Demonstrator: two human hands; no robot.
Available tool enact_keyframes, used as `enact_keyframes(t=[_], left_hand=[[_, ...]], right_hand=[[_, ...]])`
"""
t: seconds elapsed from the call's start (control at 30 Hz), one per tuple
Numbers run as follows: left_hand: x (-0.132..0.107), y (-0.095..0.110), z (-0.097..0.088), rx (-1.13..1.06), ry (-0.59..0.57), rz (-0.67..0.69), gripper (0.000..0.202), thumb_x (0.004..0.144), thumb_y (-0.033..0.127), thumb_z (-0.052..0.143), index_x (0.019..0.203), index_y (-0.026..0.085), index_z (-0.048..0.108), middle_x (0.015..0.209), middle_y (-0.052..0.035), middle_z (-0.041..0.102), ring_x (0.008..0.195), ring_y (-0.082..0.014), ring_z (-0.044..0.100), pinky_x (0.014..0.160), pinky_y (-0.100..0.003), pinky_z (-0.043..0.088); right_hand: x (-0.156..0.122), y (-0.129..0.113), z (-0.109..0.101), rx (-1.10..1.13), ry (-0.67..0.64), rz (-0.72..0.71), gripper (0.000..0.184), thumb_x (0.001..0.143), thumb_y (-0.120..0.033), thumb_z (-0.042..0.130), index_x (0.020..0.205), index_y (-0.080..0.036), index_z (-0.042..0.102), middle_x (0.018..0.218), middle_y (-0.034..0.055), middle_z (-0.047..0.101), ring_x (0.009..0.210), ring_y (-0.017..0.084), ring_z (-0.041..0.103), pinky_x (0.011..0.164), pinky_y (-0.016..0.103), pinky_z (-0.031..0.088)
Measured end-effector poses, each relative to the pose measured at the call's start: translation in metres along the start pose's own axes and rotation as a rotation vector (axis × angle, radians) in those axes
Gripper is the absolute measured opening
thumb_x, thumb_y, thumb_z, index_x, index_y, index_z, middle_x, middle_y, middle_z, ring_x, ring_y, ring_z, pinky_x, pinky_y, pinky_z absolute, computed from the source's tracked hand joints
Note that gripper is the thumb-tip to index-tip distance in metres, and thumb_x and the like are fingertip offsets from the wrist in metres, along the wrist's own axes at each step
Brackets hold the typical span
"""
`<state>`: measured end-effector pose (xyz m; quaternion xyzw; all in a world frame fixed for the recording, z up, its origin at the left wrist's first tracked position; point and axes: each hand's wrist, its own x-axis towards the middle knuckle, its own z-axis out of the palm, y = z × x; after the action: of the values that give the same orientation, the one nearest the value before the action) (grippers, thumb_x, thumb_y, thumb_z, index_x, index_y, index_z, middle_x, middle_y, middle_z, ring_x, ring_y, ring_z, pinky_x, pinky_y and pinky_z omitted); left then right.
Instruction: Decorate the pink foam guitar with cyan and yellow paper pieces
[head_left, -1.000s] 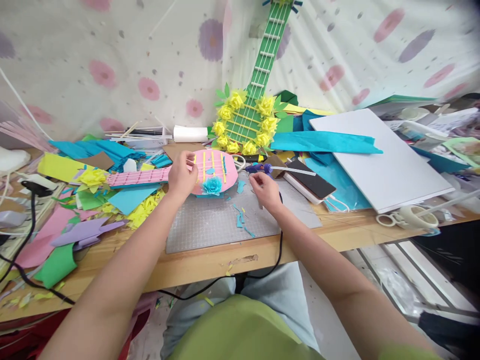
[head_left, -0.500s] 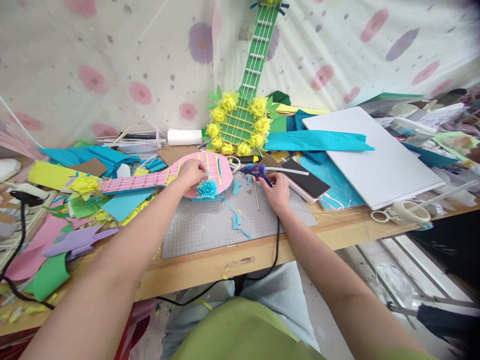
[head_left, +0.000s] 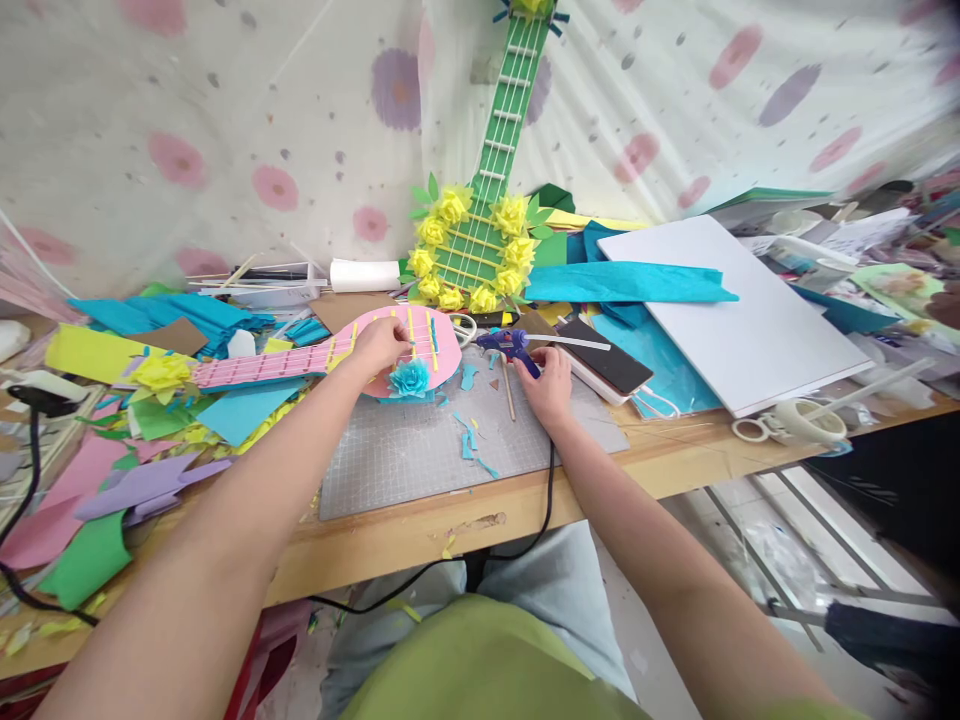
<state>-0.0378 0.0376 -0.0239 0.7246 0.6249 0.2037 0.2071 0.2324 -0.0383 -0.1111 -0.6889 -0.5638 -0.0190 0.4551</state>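
Note:
My left hand (head_left: 381, 347) rests over the body of a pink paper guitar (head_left: 444, 345), fingers pinched near its yellow strips. Whatever is between those fingertips is too small to make out. Just below them sits a blue paper flower (head_left: 409, 379) on the guitar's lower edge. My right hand (head_left: 549, 384) is closed at the handle of a blue glue gun (head_left: 513, 344), which has a long white glue stick in its back and points left toward the guitar. A thin wooden stick (head_left: 509, 392) lies beside the gun on the grey cutting mat (head_left: 390, 465).
A green paper guitar (head_left: 487, 235) with yellow flowers leans upright behind. A black phone-like slab (head_left: 592, 352), a white board (head_left: 739, 310) and tape rolls (head_left: 795, 424) lie right. Paper scraps (head_left: 142, 490) cover the left. The gun's black cord (head_left: 551, 490) hangs over the table edge.
The view has shifted slightly. Both hands keep nearly the same places, the left over the pink guitar and the right at the glue gun.

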Motion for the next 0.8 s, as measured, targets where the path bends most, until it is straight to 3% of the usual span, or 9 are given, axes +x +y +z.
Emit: enact_keyframes(t=[0.13, 0.3, 0.53, 0.8], left_hand=[[0.0, -0.002, -0.006, -0.03, 0.049, 0.044, 0.012, 0.064, 0.017, 0.063, 0.074, 0.019, 0.057, 0.076, -0.0006, 0.065, 0.071, -0.0156, 0.059, 0.062, -0.025, 0.04], [-0.001, -0.003, -0.013, -0.044, -0.029, 0.044, 0.015, 0.063, 0.019, 0.065, 0.076, 0.019, 0.058, 0.074, -0.0009, 0.066, 0.071, -0.0173, 0.061, 0.059, -0.026, 0.039], [0.004, -0.004, -0.01, -0.085, -0.111, 0.082, 0.018, 0.061, 0.012, 0.06, 0.078, 0.019, 0.056, 0.071, -0.0003, 0.067, 0.072, -0.017, 0.064, 0.063, -0.025, 0.044], [-0.001, 0.008, -0.011, 0.026, -0.034, 0.091, 0.026, 0.059, 0.013, 0.061, 0.082, 0.022, 0.051, 0.076, 0.0008, 0.065, 0.072, -0.0175, 0.062, 0.062, -0.027, 0.042]], right_hand=[[0.0, 0.0, 0.0, 0.009, -0.009, 0.004, 0.023, 0.078, -0.041, 0.055, 0.086, -0.02, 0.048, 0.088, 0.0068, 0.057, 0.085, 0.021, 0.049, 0.08, 0.037, 0.04], [0.0, -0.001, -0.001, 0.022, -0.019, 0.031, 0.023, 0.077, -0.041, 0.056, 0.086, -0.021, 0.048, 0.088, 0.0066, 0.056, 0.085, 0.021, 0.048, 0.081, 0.037, 0.04], [-0.001, -0.004, -0.003, 0.018, -0.027, 0.048, 0.024, 0.076, -0.04, 0.057, 0.085, -0.02, 0.048, 0.089, 0.0072, 0.056, 0.086, 0.021, 0.048, 0.082, 0.037, 0.04], [-0.001, -0.004, -0.003, 0.027, -0.031, 0.06, 0.024, 0.076, -0.04, 0.057, 0.086, -0.02, 0.048, 0.089, 0.0073, 0.056, 0.085, 0.021, 0.048, 0.081, 0.037, 0.04]])
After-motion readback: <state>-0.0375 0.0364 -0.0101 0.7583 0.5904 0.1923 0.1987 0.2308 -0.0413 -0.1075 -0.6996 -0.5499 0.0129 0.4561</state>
